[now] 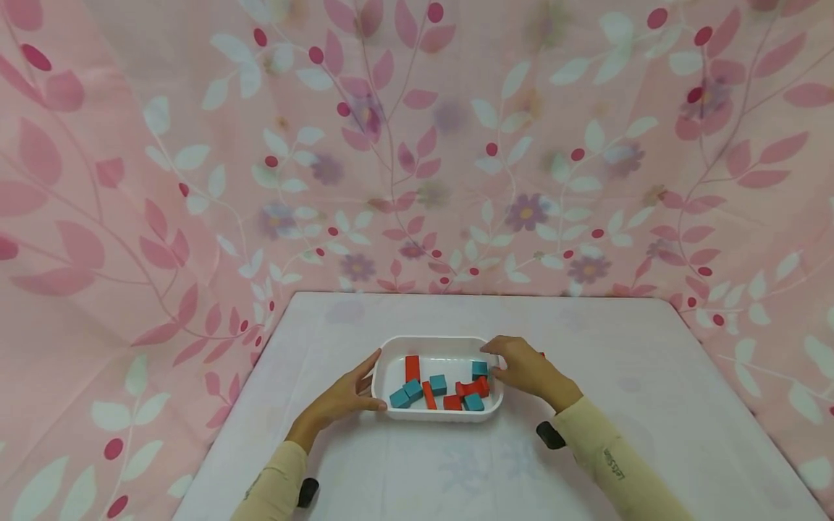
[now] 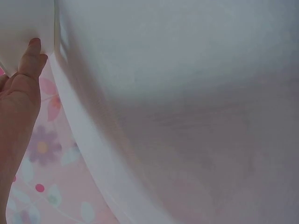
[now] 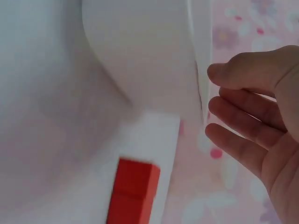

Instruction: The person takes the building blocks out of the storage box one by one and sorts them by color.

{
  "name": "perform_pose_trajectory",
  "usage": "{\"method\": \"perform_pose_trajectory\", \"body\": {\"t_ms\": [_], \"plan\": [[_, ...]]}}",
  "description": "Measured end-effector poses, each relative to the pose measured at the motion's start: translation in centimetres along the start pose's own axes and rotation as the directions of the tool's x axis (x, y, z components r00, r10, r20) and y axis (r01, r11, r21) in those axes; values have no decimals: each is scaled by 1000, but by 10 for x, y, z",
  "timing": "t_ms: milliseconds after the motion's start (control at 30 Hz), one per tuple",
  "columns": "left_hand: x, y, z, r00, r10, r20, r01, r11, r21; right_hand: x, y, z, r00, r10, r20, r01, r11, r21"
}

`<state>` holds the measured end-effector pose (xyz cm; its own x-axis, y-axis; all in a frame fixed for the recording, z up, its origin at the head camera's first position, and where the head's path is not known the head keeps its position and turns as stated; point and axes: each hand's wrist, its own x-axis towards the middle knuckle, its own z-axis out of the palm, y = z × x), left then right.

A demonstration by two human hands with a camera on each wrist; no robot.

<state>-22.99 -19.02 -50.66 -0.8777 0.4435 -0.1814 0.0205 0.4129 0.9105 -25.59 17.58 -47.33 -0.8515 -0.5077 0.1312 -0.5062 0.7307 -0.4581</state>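
A white oblong tray [image 1: 436, 415] stands on the table with several blue blocks [image 1: 438, 384] and red blocks [image 1: 413, 368] inside. One red piece [image 1: 473, 388] has a notched, waisted shape. My left hand [image 1: 342, 398] rests against the tray's left end, fingers fairly straight, thumb at the near corner. The left wrist view shows that hand's fingertips on the white wall. At the right end, my right hand [image 1: 524, 367] has its fingertips by the rim, lightly bent and apart. In the right wrist view, those fingers [image 3: 243, 114] hold nothing.
Two stacked or joined red blocks [image 3: 133, 189] lie outside the tray, mostly hidden behind the right hand in the head view. A white cloth covers the table [image 1: 417, 477]. Pink floral fabric [image 1: 417, 145] hangs behind and at both sides.
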Motion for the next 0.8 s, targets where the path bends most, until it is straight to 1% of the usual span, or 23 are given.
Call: {"method": "perform_pose_trajectory", "body": {"t_ms": [67,167,267,367,467,600,733,800], "plan": [[-1,1,0,1000,1,-4,-1,1000,2,3,-11,7,998,-21,54,21,1000,3],[-1,1,-1,1000,5,-3,-5,1000,-9,6,-23,18,991,-27,128,23,999,35],[1,-1,-1,1000,3,6,-3,1000,-17,8,-26,26,983,-22,184,11,998,60],[3,-7,0,1000,2,12,-2,1000,-30,10,-26,31,975,-10,221,-7,997,76],[8,-16,1,1000,9,2,-9,999,-41,12,-26,34,969,-5,248,-8,999,49],[13,-28,1,1000,6,-26,-7,1000,-27,16,-27,36,961,-15,277,26,999,-37],[14,-30,1,999,-2,-38,1,1000,-17,19,-25,41,956,-24,292,59,992,-115],[14,-31,1,999,-2,-36,1,1000,-22,21,-23,46,958,-39,286,82,987,-141]]}}
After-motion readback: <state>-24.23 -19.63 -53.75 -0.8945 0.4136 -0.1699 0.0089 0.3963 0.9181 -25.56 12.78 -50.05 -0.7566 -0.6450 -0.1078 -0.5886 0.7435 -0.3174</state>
